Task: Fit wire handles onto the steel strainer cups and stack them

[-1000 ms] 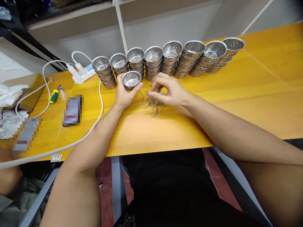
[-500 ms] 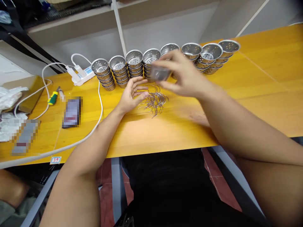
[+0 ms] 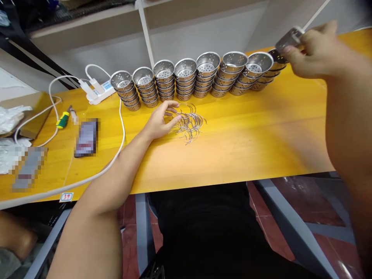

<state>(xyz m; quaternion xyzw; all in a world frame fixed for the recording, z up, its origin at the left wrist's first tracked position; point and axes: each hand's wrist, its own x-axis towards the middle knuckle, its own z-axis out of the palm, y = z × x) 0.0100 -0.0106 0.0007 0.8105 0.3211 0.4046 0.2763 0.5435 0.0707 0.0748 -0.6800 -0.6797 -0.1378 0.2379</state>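
Note:
My right hand [image 3: 314,50] is raised at the far right, gripping a small metal cup [image 3: 288,39] that is tilted and blurred by motion. Below that cup stands the rightmost stack of perforated metal cups [image 3: 263,83], partly covered by it. My left hand [image 3: 162,119] rests on the table with fingers curved apart, holding nothing I can see. Beside its fingertips lies a loose pile of thin curved metal wires [image 3: 192,123]. Behind the pile runs a row of several stacks of perforated steel cups [image 3: 186,69], mouths facing up.
On the left are a white power strip [image 3: 100,94] with plugs, a green-and-yellow screwdriver [image 3: 63,119] and two blurred-out phones [image 3: 86,137]. A white cable [image 3: 122,124] crosses the yellow table [image 3: 232,155] and passes my left arm. A cardboard box [image 3: 39,116] sits farther left.
My right hand has swung from above the wire pile to the far right, over the last stack, with the metal cup in it. My left hand has hardly moved.

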